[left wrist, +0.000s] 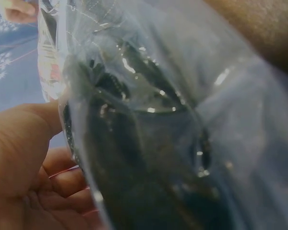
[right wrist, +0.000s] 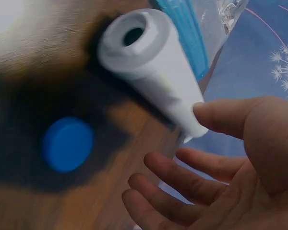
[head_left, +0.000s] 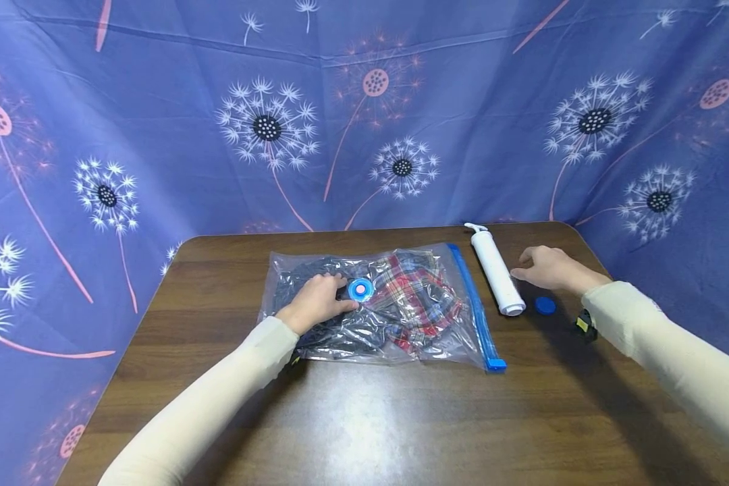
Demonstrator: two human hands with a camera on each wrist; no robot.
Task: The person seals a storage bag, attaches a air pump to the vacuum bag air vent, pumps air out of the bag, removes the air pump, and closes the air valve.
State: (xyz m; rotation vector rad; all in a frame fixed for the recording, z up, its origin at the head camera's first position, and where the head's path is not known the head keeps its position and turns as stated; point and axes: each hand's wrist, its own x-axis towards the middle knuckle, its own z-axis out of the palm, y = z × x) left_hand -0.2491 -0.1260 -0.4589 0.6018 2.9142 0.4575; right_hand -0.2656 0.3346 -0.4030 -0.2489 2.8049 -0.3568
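A clear vacuum storage bag lies flat with dark clothing and a red plaid garment inside. On its top is a round blue valve with a pinkish centre. My left hand rests on the bag, thumb and fingers spread at the valve's left side. In the left wrist view, the fingers touch the plastic. My right hand hovers beside a white hand pump, fingers apart and holding nothing; in the right wrist view, the thumb overlaps the pump, contact unclear. A blue cap lies nearby.
Along the bag's right edge runs a blue zip seal with a blue slider at its near end. The brown wooden table ends at a blue dandelion-patterned cloth hanging behind and at the sides.
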